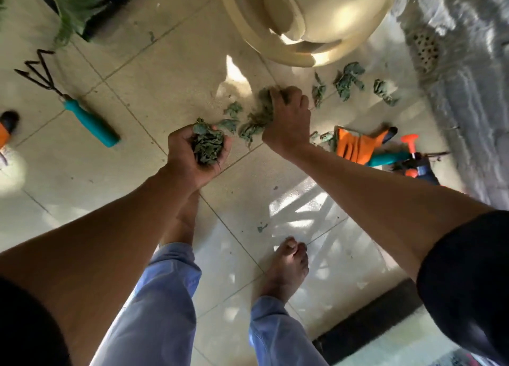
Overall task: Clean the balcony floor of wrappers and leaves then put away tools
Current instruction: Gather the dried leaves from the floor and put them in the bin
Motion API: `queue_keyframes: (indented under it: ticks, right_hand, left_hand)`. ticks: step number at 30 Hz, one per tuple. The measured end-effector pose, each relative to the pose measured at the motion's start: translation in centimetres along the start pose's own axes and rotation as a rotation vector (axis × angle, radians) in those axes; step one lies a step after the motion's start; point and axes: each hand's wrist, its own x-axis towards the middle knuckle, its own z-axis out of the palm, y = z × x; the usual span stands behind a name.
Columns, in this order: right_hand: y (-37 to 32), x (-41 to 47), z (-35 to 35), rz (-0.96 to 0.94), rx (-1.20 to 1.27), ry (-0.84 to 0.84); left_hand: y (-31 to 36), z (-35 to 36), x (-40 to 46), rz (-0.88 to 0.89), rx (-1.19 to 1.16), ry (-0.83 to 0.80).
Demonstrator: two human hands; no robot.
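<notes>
My left hand is cupped, palm up, holding a bunch of dried green leaves above the tiled floor. My right hand reaches down and grips another clump of leaves on the floor. More leaves lie to the right of that hand, one cluster near the cream pot and others beside it. A hand rake with a teal handle lies on the tiles at the left.
A large cream pot stands at the top. Orange gloves and teal and orange tools lie at the right, near a floor drain. A green plant hangs over the top left. My bare feet stand below.
</notes>
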Motion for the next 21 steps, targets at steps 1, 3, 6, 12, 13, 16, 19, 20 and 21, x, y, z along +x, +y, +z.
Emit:
queue_keyframes:
  ticks: [1, 3, 6, 12, 13, 16, 19, 20, 21]
  right_hand:
    - [-0.5, -0.2, 0.4, -0.06, -0.018, -0.007]
    - [-1.3, -1.0, 1.3, -0.186, -0.036, -0.013]
    - [-2.0, -2.5, 1.8, -0.276, -0.072, -0.015]
    - [-3.2, -4.5, 3.0, -0.042, -0.139, -0.066]
    - [-3.4, -4.6, 3.1, -0.056, -0.12, -0.089]
    - [-3.8, -4.2, 3.9, -0.173, -0.015, 0.02]
    - [-3.9, -4.3, 4.1, -0.274, -0.008, 0.04]
    - [-3.7, -4.5, 4.3, -0.318, -0.024, 0.046]
    - [-3.7, -5.0, 3.8, -0.331, -0.042, 0.054]
  left_hand:
    - [0.2, -0.3, -0.1, 0.009, -0.003, 0.008]
    - [0.6, -0.8, -0.3, 0.021, -0.004, 0.022]
    - [0.9, -1.7, -0.6, 0.03, -0.018, 0.051]
    - [1.3, -3.4, -1.2, 0.03, -0.017, 0.065]
    - [1.3, -3.6, -1.3, 0.027, -0.016, 0.067]
    - [1.3, -4.3, -1.4, 0.036, -0.026, 0.08]
    - [1.3, -4.4, -1.8, 0.043, -0.012, 0.087]
    - [1.2, -4.4, -2.0, 0.047, -0.008, 0.089]
    - [1.1, -4.3, -2.4, 0.042, 0.002, 0.091]
